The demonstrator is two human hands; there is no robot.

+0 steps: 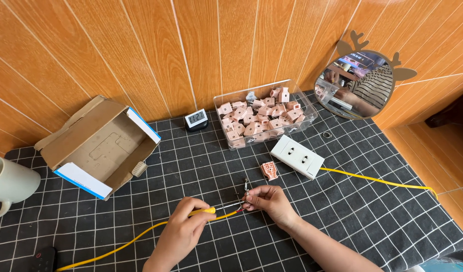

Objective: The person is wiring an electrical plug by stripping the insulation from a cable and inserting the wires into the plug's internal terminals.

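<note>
My left hand (pixel 183 227) pinches the end of a yellow cable (pixel 135 236) where its sheath stops. My right hand (pixel 269 201) holds the thin stripped wires (pixel 245 194) that stick out of that cable end, fingertips closed on them. A small pink connector block (pixel 269 171) lies on the cloth just beyond my right hand. Behind it lies a white double socket plate (pixel 297 156), with another yellow cable (pixel 377 180) running off to the right.
A clear plastic tub (pixel 231 98) holds several pink connector blocks. An open cardboard box (pixel 98 146) lies at the left, a white mug (pixel 9 182) at the far left, a small digital clock (pixel 196 119) by the wall, a round mirror (pixel 356 83) at the back right.
</note>
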